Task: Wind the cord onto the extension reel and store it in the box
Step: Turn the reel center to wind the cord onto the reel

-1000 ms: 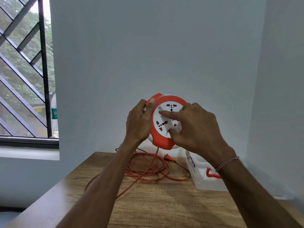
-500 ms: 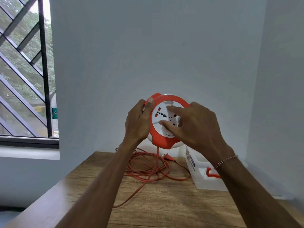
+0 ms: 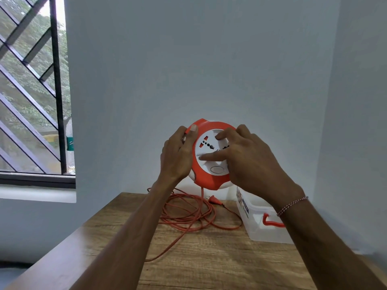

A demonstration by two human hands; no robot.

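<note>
I hold a round orange extension reel (image 3: pixel 207 181) with a white socket face up in the air above the table. My left hand (image 3: pixel 178 155) grips its left rim, thumb on the orange edge. My right hand (image 3: pixel 245 160) lies on the white face, fingers pressed on the disc. An orange cord (image 3: pixel 188 216) drops from the reel's underside to a loose coil on the table, with its plug (image 3: pixel 214 199) lying behind the coil. A clear plastic box (image 3: pixel 263 227) with an orange handle stands to the right, partly hidden by my right forearm.
The wooden table (image 3: pixel 209 264) stands in a corner, with grey walls behind and to the right. A barred window (image 3: pixel 31 101) is at the left. One strand of cord trails toward the table's front.
The white socket face has turned counter-clockwise under my right fingers, and my right hand has shifted with it. The trailing cord on the table has pulled in a little. My left hand stays put.
</note>
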